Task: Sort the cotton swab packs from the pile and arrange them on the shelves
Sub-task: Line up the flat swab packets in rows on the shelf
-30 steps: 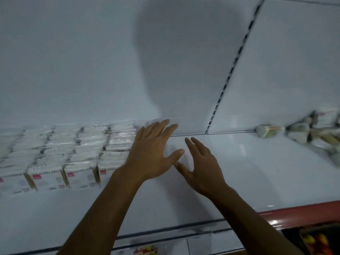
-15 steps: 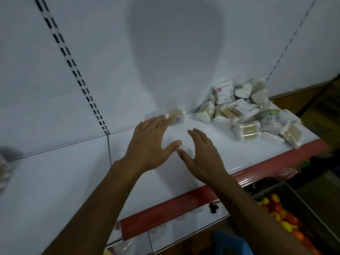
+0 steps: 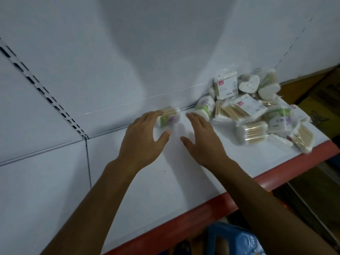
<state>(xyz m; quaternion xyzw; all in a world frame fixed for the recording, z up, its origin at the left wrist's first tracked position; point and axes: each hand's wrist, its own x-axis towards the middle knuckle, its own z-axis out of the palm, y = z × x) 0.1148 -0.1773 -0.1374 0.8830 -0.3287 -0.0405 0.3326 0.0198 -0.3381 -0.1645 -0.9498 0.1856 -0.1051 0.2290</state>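
Reaching over the white shelf (image 3: 147,181), the left hand (image 3: 141,138) is hovering with fingers spread and relaxed, grasping nothing, its fingertips (image 3: 156,114) lying at or just over the near edge of a single stray pack (image 3: 170,117); contact cannot be confirmed because the pack is blurring. This stray pack is lying directly ahead of the left hand, against the back panel (image 3: 128,61), with its long axis running roughly left to right along the shelf's rear seam, so the left hand is judged the nearer one for taking it. Appearing as a clear film wrap around pale wooden sticks, the pack is showing a green and purple printed label and soft white cotton ends. Moving rightward, the right hand (image 3: 200,142) is likewise hanging released, fingers straight and pointing toward the rear, holding nothing, just beside the stray pack and near the pile (image 3: 257,111). Farther right, the pile is resting in a loose heap at the shelf's right end, mixing crinkly transparent bags of wooden-stemmed swabs, a boxy white pack (image 3: 225,85) and heart-shaped containers (image 3: 249,84). Bordering the shelf's front, a smooth red edge strip (image 3: 202,207) is running diagonally.
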